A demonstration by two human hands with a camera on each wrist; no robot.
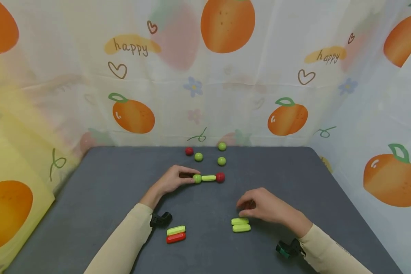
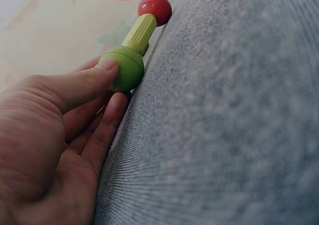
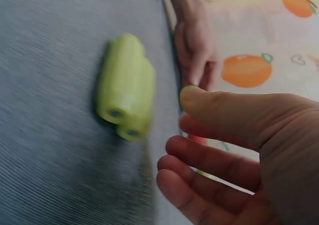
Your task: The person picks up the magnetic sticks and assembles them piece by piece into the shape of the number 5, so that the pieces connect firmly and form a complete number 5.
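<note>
My left hand (image 1: 172,179) pinches a green ball (image 2: 127,70) between thumb and fingers. That ball is joined to a yellow-green rod (image 1: 208,178), which has a red ball (image 1: 220,177) at its other end; the joined piece lies along the tabletop. Just above and behind two yellow-green rods (image 1: 241,228) is my right hand (image 1: 265,205), its fingers loosely bent and nothing between them. In the right wrist view those rods (image 3: 124,80) lie side by side, apart from the fingers, with holes showing in their ends.
Behind the joined piece lie a loose red ball (image 1: 189,151) and three green balls (image 1: 198,156). Near my left forearm, a yellow-green rod (image 1: 176,230) lies against a red rod (image 1: 176,238). The dark grey tabletop (image 1: 123,171) ends at a fruit-printed curtain (image 1: 226,95).
</note>
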